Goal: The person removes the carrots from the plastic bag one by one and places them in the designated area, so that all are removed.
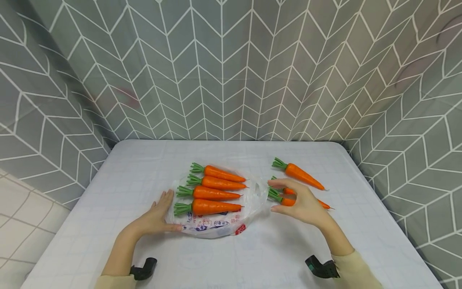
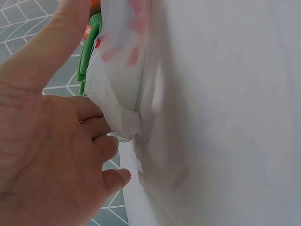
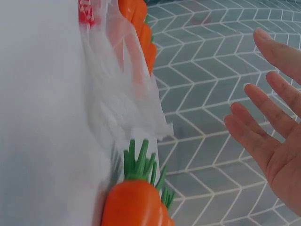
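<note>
A thin white plastic bag with blue and red print lies flat on the table. Several orange carrots with green stems rest in a row on or in it, tips pointing right. My left hand is at the bag's left edge, fingers spread and thumb along its near corner; the left wrist view shows fingertips right at the plastic. Over the loose carrots on the right hovers my right hand, thumb and fingers apart, holding nothing. It partly hides two of these three carrots in the head view.
The white-covered table has rounded far corners. Behind it and at both sides hangs a grey curtain with a white chevron pattern. Pale floor tiles show at the left.
</note>
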Motion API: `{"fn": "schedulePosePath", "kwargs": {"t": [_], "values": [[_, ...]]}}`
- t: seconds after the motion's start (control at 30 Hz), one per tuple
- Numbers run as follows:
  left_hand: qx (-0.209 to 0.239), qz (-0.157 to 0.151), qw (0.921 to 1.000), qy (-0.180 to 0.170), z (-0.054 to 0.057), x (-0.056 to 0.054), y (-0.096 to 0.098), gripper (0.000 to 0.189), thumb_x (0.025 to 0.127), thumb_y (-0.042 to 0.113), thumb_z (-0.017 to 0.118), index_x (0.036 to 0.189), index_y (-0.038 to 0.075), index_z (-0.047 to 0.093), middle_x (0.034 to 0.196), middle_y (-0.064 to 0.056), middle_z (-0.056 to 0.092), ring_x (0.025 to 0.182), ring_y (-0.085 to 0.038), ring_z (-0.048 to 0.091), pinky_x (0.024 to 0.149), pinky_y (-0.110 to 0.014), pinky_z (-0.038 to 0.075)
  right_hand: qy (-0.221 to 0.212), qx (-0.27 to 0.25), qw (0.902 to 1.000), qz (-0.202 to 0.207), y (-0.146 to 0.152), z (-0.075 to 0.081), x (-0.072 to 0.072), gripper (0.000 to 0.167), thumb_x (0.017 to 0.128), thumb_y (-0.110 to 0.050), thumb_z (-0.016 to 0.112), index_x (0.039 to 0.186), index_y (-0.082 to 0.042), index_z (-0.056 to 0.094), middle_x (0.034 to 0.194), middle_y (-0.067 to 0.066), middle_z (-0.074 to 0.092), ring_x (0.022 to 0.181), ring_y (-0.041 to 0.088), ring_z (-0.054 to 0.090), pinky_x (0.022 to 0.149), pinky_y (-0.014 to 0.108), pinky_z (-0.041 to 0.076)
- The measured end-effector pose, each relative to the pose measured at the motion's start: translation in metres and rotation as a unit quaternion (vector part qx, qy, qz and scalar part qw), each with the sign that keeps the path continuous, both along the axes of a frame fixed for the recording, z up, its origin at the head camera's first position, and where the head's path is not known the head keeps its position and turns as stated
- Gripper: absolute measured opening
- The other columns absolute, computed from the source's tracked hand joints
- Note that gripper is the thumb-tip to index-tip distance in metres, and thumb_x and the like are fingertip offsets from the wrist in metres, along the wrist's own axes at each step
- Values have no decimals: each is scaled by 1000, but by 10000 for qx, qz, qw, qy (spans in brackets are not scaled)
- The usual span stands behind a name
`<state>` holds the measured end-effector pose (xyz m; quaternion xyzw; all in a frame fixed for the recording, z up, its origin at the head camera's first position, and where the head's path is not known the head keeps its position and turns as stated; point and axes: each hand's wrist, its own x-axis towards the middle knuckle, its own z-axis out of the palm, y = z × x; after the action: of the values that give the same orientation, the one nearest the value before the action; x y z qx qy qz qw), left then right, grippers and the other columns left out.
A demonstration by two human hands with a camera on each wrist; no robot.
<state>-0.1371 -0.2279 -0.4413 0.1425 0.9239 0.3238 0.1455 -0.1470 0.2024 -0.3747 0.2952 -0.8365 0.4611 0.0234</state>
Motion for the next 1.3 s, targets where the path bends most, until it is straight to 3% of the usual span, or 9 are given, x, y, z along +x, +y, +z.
{"fn": "schedulePosePath", "kwargs": {"t": [0.13,0.3,0.87,1.13,1.3], "values": [[5,0,10000,-9,1,0,1,122,71,43,83,147,-15,7,154,-33,3,141,-49,-2,108,-68,2,-82,-222,9993,292,-9,-1,-3,59,74,-13,84,127,-4,59,127,9,60,114,18,58,89,42,52],[25,-31,10000,28,2,1,1,121,71,40,83,146,-16,7,153,-34,4,140,-51,-2,107,-69,3,-199,-299,9987,363,-18,-1,-6,58,74,-14,84,126,-6,60,126,6,61,115,24,57,88,36,53],[153,45,9999,-36,-2,0,-1,123,71,42,83,147,-14,6,155,-32,1,142,-47,-5,108,-67,-1,-581,-326,9954,691,-58,-1,-15,57,75,-14,84,127,-7,60,127,7,60,115,29,57,88,37,54],[117,47,9999,-25,-2,1,0,122,71,44,82,148,-14,6,155,-32,2,142,-47,-4,108,-67,-1,-760,-360,9924,895,-76,-8,-20,60,76,-8,82,130,-3,57,127,15,59,115,33,56,87,42,54],[128,54,9999,7,-3,1,0,122,71,43,83,147,-14,6,155,-32,2,142,-47,-4,108,-67,-1,-703,-301,9907,1124,-85,-11,-23,56,79,-13,81,129,-7,58,124,15,61,114,28,57,86,44,54]]}}
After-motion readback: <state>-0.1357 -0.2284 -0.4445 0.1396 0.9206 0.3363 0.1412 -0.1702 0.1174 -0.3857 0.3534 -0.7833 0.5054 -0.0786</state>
